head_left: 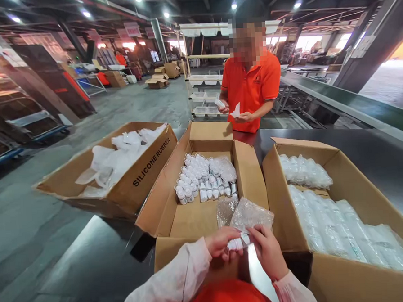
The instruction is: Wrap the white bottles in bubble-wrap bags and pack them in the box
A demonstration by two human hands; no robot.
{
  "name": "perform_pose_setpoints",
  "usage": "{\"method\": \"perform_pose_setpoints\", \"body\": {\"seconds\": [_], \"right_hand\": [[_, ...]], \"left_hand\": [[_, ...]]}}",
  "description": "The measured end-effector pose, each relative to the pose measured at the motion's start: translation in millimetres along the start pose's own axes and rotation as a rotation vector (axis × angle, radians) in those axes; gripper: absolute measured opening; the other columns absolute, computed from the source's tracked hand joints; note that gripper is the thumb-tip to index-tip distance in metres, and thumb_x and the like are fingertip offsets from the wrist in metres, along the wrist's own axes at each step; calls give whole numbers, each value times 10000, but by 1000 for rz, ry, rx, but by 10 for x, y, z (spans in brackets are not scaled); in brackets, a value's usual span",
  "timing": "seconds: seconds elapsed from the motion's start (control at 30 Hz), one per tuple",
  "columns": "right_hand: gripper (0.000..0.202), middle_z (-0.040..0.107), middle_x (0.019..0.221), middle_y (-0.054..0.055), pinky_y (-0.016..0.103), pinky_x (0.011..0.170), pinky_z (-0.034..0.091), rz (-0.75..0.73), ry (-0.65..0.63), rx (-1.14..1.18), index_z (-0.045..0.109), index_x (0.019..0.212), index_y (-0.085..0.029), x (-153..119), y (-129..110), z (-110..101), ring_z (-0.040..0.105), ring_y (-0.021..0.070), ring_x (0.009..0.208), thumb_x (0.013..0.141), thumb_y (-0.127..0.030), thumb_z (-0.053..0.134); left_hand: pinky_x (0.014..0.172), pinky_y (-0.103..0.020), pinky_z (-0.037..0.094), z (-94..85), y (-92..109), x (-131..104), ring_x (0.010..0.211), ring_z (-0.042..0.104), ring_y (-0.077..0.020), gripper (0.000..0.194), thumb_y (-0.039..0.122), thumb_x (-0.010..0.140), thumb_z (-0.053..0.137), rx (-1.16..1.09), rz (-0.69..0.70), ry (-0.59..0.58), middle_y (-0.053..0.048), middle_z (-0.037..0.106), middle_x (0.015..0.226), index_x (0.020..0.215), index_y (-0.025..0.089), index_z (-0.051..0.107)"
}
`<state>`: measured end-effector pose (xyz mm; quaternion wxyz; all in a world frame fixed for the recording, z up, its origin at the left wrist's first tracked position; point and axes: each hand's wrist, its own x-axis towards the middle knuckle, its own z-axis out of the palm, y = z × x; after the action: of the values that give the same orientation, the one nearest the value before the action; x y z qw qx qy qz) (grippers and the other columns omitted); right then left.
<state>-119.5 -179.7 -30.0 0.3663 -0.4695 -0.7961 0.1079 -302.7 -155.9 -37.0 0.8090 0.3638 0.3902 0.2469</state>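
Observation:
In front of my body, my left hand (pixel 223 243) is closed around a small white bottle (pixel 235 244). My right hand (pixel 266 250) pinches the near edge of a bubble wrap bag (pixel 252 214), which lies just beyond my fingers and close to the bottle's end. Whether the bottle's tip is inside the bag cannot be made out. Beyond my hands, the middle cardboard box (pixel 188 224) holds many small white bottles (pixel 192 176), some standing and some lying. Another piece of bubble wrap (pixel 225 165) rests on the bottles at the right.
A carton marked SILICONE RUBBER (pixel 151 162) with crumpled white plastic bags (pixel 117 160) is at left. The right carton (pixel 353 172) holds rows of bubble-wrapped packs (pixel 340 229). Across the dark table (pixel 82 261) stands a co-worker (pixel 252 89) with small white items in both hands.

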Motion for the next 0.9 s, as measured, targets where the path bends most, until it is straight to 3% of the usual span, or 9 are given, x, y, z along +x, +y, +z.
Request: {"method": "perform_pose_setpoints", "body": {"seconds": [0.07,0.1,0.2,0.3,0.43,0.63,0.77,0.9], "right_hand": [[286,597,859,79,304,671,539,-17,33,28,648,1071,-202,14,-74,-48,603,187,779,877,-159,443],[292,595,869,79,297,679,539,-21,42,50,639,1091,-208,20,-109,-63,604,183,789,880,-154,445],[311,603,880,73,275,684,542,-49,68,113,623,1124,-232,35,-208,-56,611,172,798,879,-134,458],[336,613,889,71,274,689,544,-89,105,128,619,1133,-243,55,-297,-7,613,169,807,869,-107,463],[343,618,864,69,292,678,543,-130,84,130,627,1121,-244,83,-390,30,602,176,791,861,-101,456],[330,628,862,75,299,649,543,-148,23,127,632,1099,-235,56,-467,104,597,182,777,859,-100,449],[339,632,867,79,302,652,544,-163,14,167,621,1119,-237,43,-528,167,598,181,785,872,-99,434],[357,631,895,82,311,670,545,-161,13,189,600,1149,-238,82,-588,159,598,186,808,869,-89,436]], "left_hand": [[427,-202,273,-4,58,-17,447,423,-94,275,372,686,575,-265,-128,-140,-67,586,655,765,117,642],[435,-194,281,14,69,-26,481,447,-91,271,353,671,586,-435,-116,-159,-69,593,688,780,110,636],[617,-235,417,134,39,-47,705,566,-131,249,225,613,671,-692,138,-73,-70,631,788,834,112,643],[801,-294,425,244,-22,-49,816,588,-163,306,110,564,737,-561,318,-11,-72,662,826,861,114,667],[854,-314,425,248,-90,12,852,595,-183,326,164,521,789,-556,341,55,-54,667,800,827,134,678],[712,-224,448,218,-74,135,681,565,-99,329,226,467,819,-629,284,124,-5,627,706,737,139,652],[607,-218,425,269,53,134,589,516,-85,322,280,472,818,-520,356,269,6,599,632,690,123,640],[676,-258,448,307,196,76,677,560,-130,379,334,524,793,-367,447,313,-38,649,730,803,116,658]]}}
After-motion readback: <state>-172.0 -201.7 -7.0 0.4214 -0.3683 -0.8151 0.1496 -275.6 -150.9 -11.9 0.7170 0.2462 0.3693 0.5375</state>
